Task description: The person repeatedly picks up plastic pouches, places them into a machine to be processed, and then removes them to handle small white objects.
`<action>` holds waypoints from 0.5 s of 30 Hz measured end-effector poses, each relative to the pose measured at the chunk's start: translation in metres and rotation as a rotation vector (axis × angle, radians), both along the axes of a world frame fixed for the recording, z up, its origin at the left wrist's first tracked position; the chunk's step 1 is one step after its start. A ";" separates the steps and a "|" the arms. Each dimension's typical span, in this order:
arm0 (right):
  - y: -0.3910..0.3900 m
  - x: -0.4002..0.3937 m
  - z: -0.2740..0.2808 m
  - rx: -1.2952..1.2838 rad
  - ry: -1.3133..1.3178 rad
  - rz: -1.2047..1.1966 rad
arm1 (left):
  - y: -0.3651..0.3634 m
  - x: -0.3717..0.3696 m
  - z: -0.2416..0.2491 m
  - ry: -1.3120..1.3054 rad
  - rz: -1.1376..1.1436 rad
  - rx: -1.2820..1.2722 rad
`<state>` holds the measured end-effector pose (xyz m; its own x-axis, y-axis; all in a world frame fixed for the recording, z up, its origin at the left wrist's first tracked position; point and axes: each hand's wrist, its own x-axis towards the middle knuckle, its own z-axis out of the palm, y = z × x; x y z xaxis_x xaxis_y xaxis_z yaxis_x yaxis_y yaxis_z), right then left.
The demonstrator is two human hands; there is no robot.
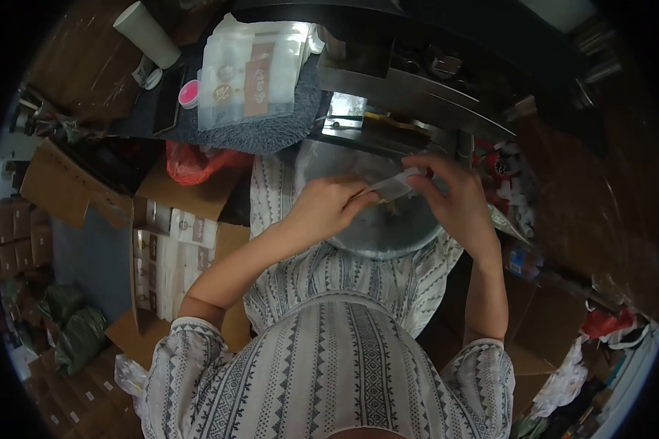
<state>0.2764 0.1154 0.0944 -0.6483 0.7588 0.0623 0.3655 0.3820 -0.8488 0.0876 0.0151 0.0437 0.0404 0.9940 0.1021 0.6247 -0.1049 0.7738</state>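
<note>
A small translucent plastic bag [392, 187] is stretched between my hands, above a round, pale tub [377, 245] that sits at my lap. My left hand [329, 206] pinches one end of it between thumb and fingers. At the other end, the thumb and forefinger of my right hand [458, 205] are closed on its edge. Something small and yellowish shows just beneath the bag, too blurred to name. Most of the tub's inside is hidden behind my hands.
A stack of printed bags [231, 66] lies on a fluffy grey towel [271, 135] beside a pink-filled pot [189, 92] and a white cup [146, 34]. A metal machine [417, 95] stands ahead. An open carton [145, 293] with packets is left; a red plastic bag [190, 164] hangs near.
</note>
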 end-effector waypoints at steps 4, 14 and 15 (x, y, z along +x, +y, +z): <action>0.000 0.004 0.002 0.120 -0.075 0.012 | 0.000 0.002 -0.004 0.087 0.051 0.074; 0.005 0.015 -0.002 0.201 -0.050 -0.194 | 0.034 -0.002 -0.014 -0.784 0.140 -0.517; 0.001 0.018 0.001 0.201 -0.051 -0.194 | 0.044 -0.005 -0.014 -0.806 0.182 -0.516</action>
